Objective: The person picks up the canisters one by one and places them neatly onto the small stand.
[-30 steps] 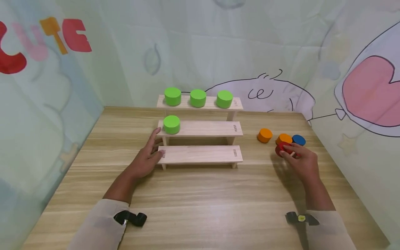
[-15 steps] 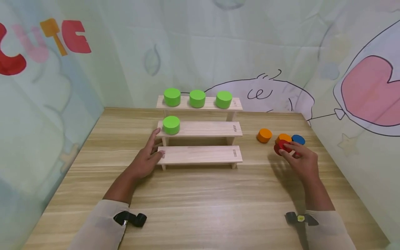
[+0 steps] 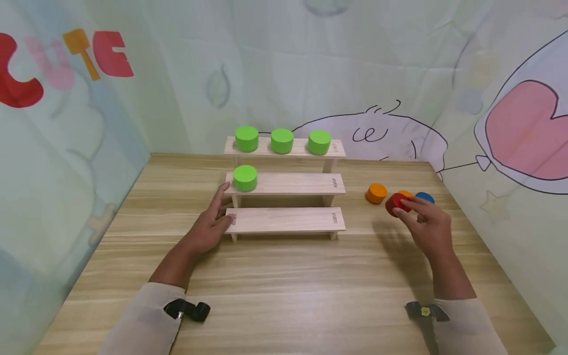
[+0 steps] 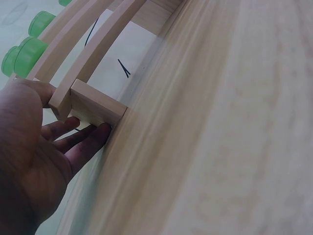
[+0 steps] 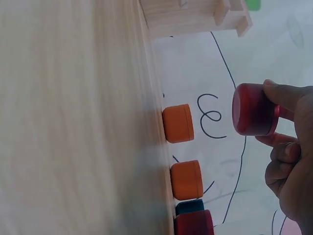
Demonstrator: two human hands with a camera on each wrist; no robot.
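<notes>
My right hand [image 3: 430, 227] pinches a red cylindrical block [image 3: 396, 205] between thumb and fingers; in the right wrist view it hangs above the table. Behind it lie an orange block [image 3: 376, 193], a second, partly covered orange block [image 5: 186, 180] and a blue one [image 3: 425, 197]. Another red block [image 5: 194, 223] shows low in the right wrist view. A three-step wooden rack [image 3: 284, 220] carries three green blocks [image 3: 281, 141] on its top step and one green block [image 3: 245, 178] on its middle step. My left hand [image 3: 208, 229] rests against the rack's left end, thumb at the lowest step.
The rack stands on a wood-grain table [image 3: 284, 291]. A printed cloth backdrop [image 3: 177, 88] closes off the back and both sides. Each sleeve carries a black wrist camera strap [image 3: 186, 309].
The right hand has raised the red block slightly and shifted it a little to the left, away from the other blocks. The left hand keeps its place on the rack.
</notes>
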